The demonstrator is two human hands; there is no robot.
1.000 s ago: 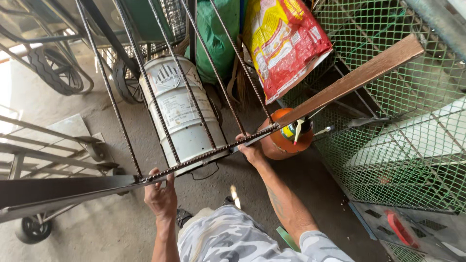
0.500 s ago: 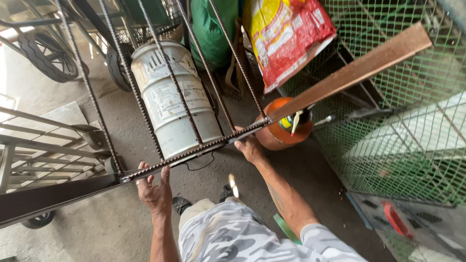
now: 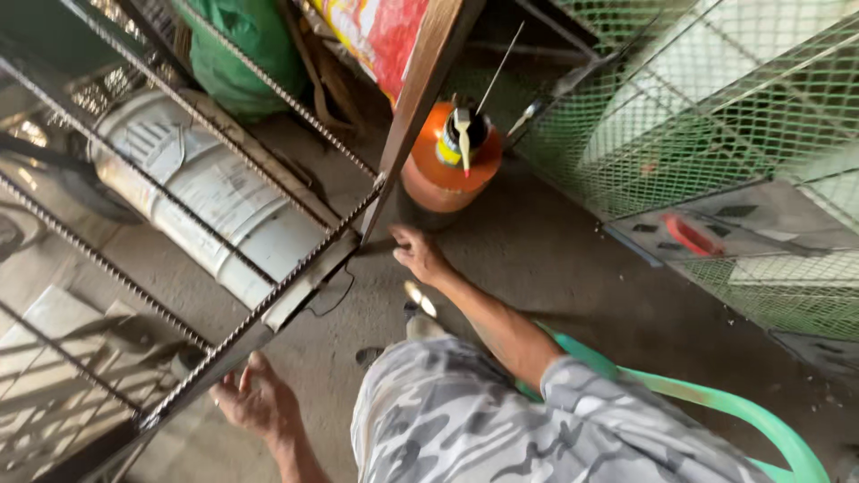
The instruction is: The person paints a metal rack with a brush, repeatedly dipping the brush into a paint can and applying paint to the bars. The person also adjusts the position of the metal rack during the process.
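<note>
In the head view, a grid of ribbed steel bars (image 3: 268, 295) is seen running diagonally from the lower left up towards the centre, with cross bars stretching to the upper left. The left hand (image 3: 258, 402) is closed around the lower end of the grid's front bar, fingers curled over it. The right hand (image 3: 419, 253) is held near the corner where the front bar meets a long wooden plank (image 3: 420, 98); its fingers are bent, but whether anything is gripped cannot be told. The plank is seen rising from that corner to the top edge. Behind the grid, a white cylindrical drum (image 3: 206, 201) is lying on its side on the concrete floor (image 3: 555, 268). Just beyond the right hand, an orange gas cylinder (image 3: 447, 170) is standing upright. A green sack (image 3: 246, 49) and a red and yellow bag (image 3: 380, 31) are seen at the top. Green wire mesh panels (image 3: 680, 116) fill the right side. A green plastic chair (image 3: 716, 398) is visible beneath the person's camouflage-patterned clothing (image 3: 501, 420).
</note>
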